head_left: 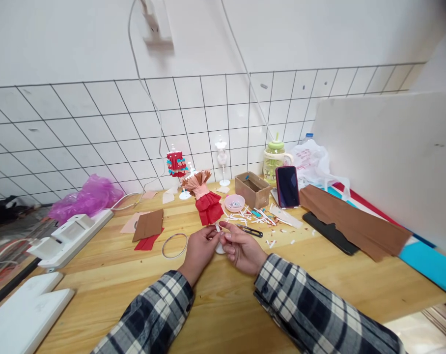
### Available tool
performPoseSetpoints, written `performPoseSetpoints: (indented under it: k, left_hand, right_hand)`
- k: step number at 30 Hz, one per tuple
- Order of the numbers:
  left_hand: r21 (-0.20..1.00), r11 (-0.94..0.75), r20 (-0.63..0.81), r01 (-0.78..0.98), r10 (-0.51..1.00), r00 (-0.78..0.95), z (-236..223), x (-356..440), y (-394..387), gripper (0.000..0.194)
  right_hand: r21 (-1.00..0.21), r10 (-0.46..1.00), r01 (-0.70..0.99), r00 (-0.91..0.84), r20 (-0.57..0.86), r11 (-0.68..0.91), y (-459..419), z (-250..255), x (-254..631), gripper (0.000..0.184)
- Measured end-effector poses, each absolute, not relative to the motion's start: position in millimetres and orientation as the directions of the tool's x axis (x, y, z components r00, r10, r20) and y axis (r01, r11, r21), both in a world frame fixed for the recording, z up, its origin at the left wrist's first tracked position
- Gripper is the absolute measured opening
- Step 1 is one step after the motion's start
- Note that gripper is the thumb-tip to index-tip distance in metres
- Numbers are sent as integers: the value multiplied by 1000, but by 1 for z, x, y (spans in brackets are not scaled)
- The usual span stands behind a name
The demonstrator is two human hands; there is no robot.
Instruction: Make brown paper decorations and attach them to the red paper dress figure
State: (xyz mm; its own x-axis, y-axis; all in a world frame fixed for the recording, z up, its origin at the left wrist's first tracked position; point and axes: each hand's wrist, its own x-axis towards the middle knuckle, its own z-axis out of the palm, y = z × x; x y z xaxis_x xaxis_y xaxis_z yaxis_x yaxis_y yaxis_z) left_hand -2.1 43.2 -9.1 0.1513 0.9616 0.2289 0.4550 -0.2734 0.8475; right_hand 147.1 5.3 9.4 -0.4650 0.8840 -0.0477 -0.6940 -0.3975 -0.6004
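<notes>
My left hand (201,248) and my right hand (243,248) meet at the middle of the table. Between their closed fingertips is a small white dress form (219,249), mostly hidden; its round base shows below the fingers. Just beyond stands a doll dress (208,204) with a red skirt, pink waist and pleated brown top. Black-handled thread snips (250,230) lie to the right of my right hand. Left of my left hand is a metal ring (175,246). A bare white dress form (222,160) and one in a red and blue outfit (176,164) stand farther back.
A pink dish (234,203), a cardboard box (252,189), a phone (287,187) and a green-lidded jug (274,160) stand behind paper scraps (262,216). Brown fabric (351,221) lies right. Fabric pieces (148,226) and a power strip (73,241) are left.
</notes>
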Motion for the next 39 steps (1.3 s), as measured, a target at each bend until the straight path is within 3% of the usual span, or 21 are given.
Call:
performPoseSetpoints:
  k: [8,18,29,39]
  left_hand:
    - [734,-297,228,611,955,190,-9,-4,40,21]
    - [674,-314,261,669,948,182,-3,1,33,18]
    - [517,-327,254,791,941,223,-4,3,31,17]
    - [515,-298,217,804,952,215,1,4,30,19]
  right_hand:
    - [-521,851,-718,-525,-32,-462,3,12,148,40]
    - [-577,879,-726,-475,28,-374,-1,10,140,29]
    - [-563,943,-770,-330,-52,-301,-2,11,131,27]
    - [-648,941,-701,-329,-77,-298,-2,13,132,34]
